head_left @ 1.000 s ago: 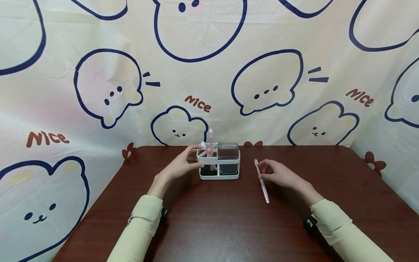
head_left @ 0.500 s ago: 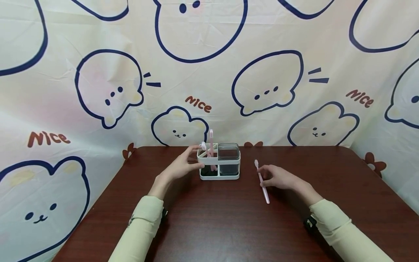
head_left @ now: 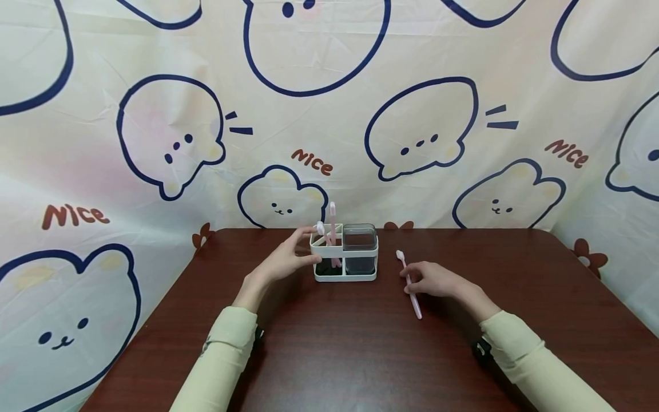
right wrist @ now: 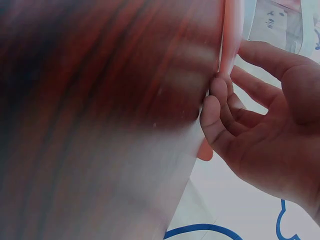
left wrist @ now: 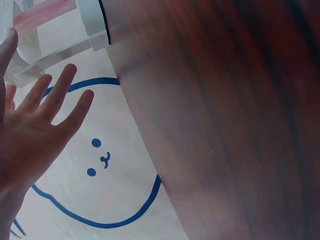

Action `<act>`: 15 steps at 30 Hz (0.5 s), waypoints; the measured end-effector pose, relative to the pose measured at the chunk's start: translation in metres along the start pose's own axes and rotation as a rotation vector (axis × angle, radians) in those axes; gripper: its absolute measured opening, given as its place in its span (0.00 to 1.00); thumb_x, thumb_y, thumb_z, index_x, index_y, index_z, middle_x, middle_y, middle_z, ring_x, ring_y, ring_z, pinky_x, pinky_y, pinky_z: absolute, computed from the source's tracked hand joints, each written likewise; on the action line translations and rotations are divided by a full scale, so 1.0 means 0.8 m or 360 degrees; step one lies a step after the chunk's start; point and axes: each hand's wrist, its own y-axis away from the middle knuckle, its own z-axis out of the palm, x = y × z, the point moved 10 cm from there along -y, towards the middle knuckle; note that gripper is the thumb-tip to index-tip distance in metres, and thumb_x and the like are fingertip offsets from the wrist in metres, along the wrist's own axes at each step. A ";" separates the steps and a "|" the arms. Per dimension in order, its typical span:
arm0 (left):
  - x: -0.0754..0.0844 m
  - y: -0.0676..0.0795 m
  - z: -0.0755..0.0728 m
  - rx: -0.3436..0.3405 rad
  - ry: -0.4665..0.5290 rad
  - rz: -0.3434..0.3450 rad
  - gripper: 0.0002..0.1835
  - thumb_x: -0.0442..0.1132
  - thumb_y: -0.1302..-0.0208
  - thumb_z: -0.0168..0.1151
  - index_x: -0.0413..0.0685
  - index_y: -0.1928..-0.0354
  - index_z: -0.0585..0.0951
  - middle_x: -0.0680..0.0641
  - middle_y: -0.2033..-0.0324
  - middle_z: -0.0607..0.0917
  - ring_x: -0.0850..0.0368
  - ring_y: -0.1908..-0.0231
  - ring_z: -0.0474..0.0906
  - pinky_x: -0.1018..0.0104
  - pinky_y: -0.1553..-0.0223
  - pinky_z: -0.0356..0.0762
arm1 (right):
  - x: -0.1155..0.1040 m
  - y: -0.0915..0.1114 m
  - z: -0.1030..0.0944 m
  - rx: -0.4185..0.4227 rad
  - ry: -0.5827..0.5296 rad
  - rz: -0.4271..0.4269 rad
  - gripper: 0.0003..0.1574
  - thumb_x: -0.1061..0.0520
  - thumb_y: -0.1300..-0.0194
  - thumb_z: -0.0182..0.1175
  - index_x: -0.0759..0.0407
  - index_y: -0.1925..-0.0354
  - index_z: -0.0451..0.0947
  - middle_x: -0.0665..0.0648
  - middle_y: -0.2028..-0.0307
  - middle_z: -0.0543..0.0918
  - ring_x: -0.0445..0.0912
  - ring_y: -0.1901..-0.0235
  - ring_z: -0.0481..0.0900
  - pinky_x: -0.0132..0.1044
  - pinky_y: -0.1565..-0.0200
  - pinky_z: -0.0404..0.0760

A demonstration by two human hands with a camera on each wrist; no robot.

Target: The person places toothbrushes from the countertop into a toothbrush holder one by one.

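Observation:
A white toothbrush holder (head_left: 345, 278) stands at the table's back middle, with a clear grey cup (head_left: 359, 237) in its right half. Two pink toothbrush-like sticks rise from its left half: one has a white bristle head (head_left: 320, 228), the other is a taller pink stick (head_left: 332, 213). My left hand (head_left: 280, 260) holds the holder's left end between thumb and forefinger, its other fingers stretched out in the left wrist view. To the holder's right, my right hand (head_left: 432, 279) pinches a pink toothbrush (head_left: 415, 306) by the middle of its handle, bristle head pointing away from me.
The dark brown wooden table (head_left: 350, 349) ends just behind the holder. A cream cloth (head_left: 340, 131) printed with bears hangs along the back and both sides. Cameras are strapped under both sleeved wrists.
My right hand has slid toward me along the handle, and it and the toothbrush have shifted slightly left over the last half second. My left hand and the holder look unmoved.

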 end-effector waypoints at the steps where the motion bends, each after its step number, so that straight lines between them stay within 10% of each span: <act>1: 0.000 0.000 0.000 -0.0003 0.0001 0.0006 0.37 0.54 0.39 0.69 0.74 0.31 0.62 0.49 0.31 0.68 0.40 0.35 0.71 0.41 0.37 0.73 | 0.000 -0.001 0.001 0.0002 0.0000 0.0001 0.24 0.55 0.36 0.66 0.62 0.44 0.79 0.54 0.68 0.77 0.45 0.70 0.72 0.36 0.67 0.71; 15: -0.002 -0.001 0.000 0.0001 -0.0015 0.0001 0.37 0.55 0.39 0.69 0.75 0.31 0.61 0.49 0.31 0.68 0.41 0.36 0.72 0.41 0.38 0.73 | 0.002 0.001 -0.017 0.0153 -0.0243 -0.0025 0.24 0.63 0.34 0.61 0.67 0.41 0.73 0.56 0.70 0.80 0.46 0.75 0.79 0.38 0.72 0.81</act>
